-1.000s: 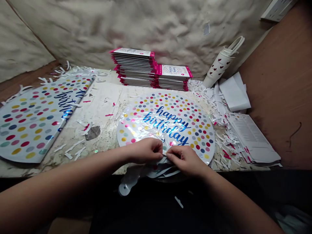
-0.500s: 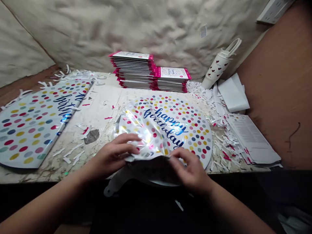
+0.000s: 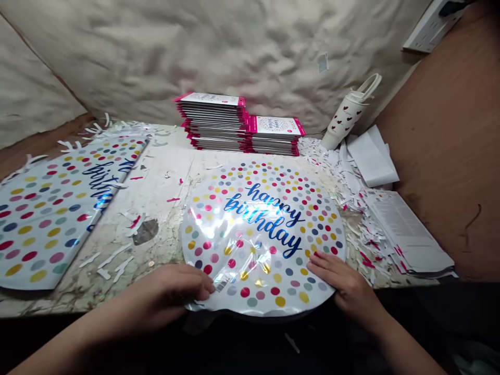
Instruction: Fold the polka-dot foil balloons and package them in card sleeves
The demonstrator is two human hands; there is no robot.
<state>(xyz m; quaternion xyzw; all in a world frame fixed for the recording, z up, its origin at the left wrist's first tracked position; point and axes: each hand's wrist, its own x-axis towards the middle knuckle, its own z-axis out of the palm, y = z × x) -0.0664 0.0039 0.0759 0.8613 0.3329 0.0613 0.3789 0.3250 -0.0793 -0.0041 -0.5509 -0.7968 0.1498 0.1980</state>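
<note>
A round, flat foil balloon (image 3: 253,250) with coloured dots and blue "happy birthday" lettering lies spread over the table's front edge. My left hand (image 3: 177,289) is closed on its lower left edge, fingers bent over the foil and thumb not clearly visible. On the lower right edge, my right hand (image 3: 339,278) rests with its fingers stretched out flat on the foil; its thumb is hidden. To the left lies a stack of folded dotted foil balloons (image 3: 54,219), apart from both hands.
Two piles of pink-edged packets (image 3: 214,125) stand at the back. A white tumbler with hearts (image 3: 346,120) leans at the back right. Paper scraps (image 3: 359,224) litter the right side, beside printed sheets (image 3: 406,234) and folded white paper (image 3: 373,156). A socket strip (image 3: 424,31) hangs upper right.
The front part of the balloon, lifted and creased before, now lies flat. Both hands have moved apart and lower, the right one going from pinching the edge to lying flat.
</note>
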